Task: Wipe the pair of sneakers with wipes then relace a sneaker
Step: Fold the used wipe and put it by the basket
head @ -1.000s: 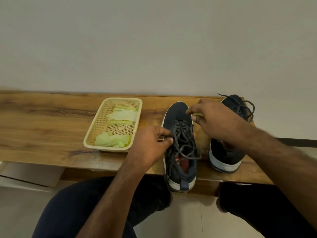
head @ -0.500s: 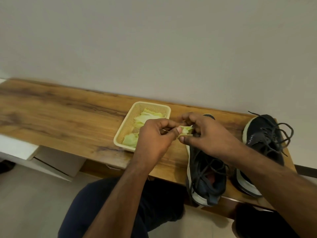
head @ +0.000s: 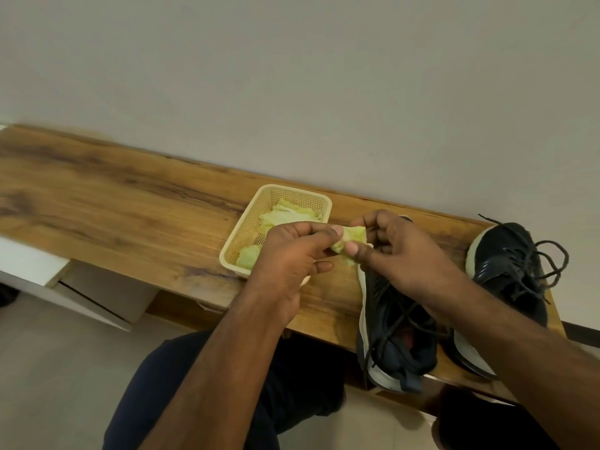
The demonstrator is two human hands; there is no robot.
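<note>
Both my hands hold one crumpled pale-green wipe (head: pixel 350 241) above the table, just right of the basket. My left hand (head: pixel 289 258) pinches its left end and my right hand (head: pixel 396 251) pinches its right end. Under my right wrist lies a dark navy sneaker (head: pixel 394 326) with a white sole and loose laces, heel toward me. The second navy sneaker (head: pixel 509 267) lies further right, laces spilling over the table's end. A cream plastic basket (head: pixel 240 245) holds more green wipes (head: pixel 285 214).
The long wooden table (head: pixel 130 209) runs along a plain wall; its left stretch bears nothing else. A white cabinet (head: pixel 65 287) stands below its left part. My knees in dark trousers are under the front edge.
My hands left the near sneaker's laces and came together holding the wipe beside the basket. The view swung left and tilted, so the sneakers now sit at the right.
</note>
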